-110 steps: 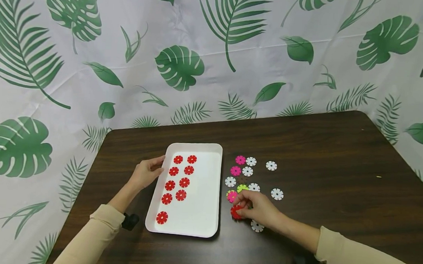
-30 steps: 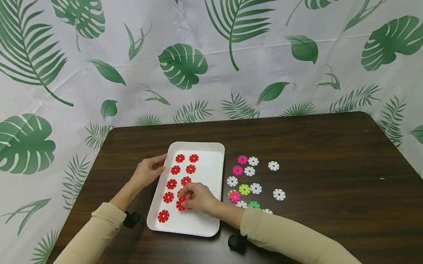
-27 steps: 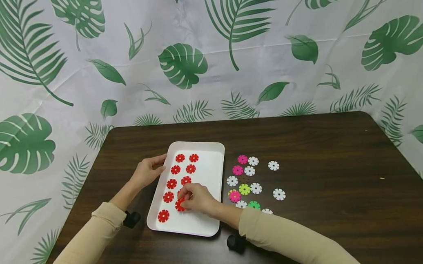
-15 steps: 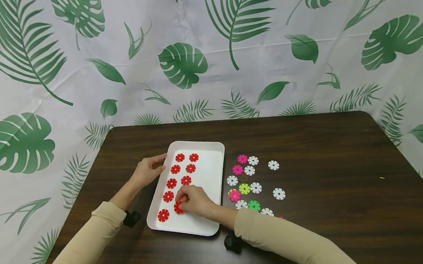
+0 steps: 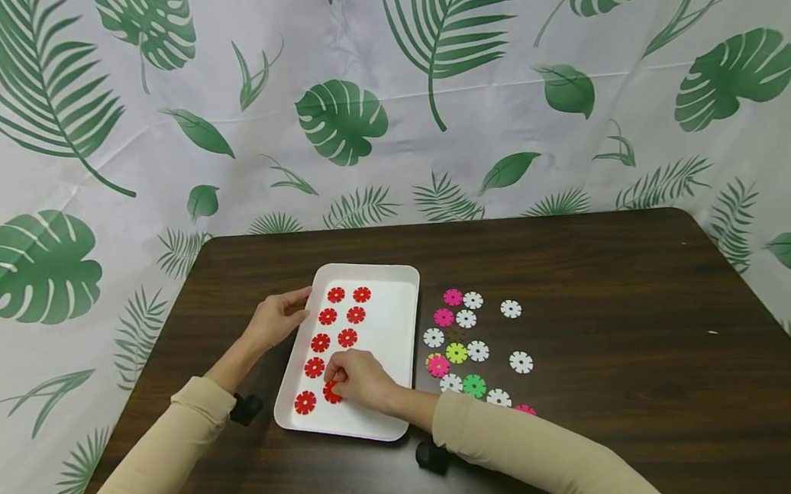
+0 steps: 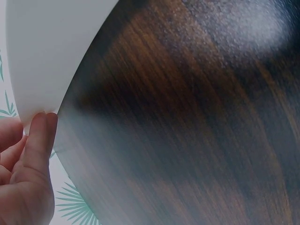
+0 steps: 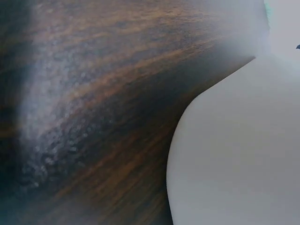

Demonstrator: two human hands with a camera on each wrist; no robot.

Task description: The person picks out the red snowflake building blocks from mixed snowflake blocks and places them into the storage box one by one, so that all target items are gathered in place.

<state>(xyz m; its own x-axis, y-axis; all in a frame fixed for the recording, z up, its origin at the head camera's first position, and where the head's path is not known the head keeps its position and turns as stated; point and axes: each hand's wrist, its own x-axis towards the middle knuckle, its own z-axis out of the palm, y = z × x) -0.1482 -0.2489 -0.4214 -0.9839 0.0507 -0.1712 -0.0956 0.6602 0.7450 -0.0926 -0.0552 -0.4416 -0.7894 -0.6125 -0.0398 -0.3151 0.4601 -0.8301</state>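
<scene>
Head view has the right hand (image 5: 359, 378) pinching a red disc (image 5: 331, 392) right at the fingertips, low over the white tray (image 5: 383, 422); the disc sits at the near end of the right-hand red column, another red disc (image 5: 305, 402) just left of the grip; it's round, so no long axis to speak of; left hand (image 5: 273, 321) grips the tray's left rim, fingers curled on the edge; bare tray floor lies right of the grip; loose discs (image 5: 476, 352) sit further right on the bench (image 5: 639, 310).
</scene>
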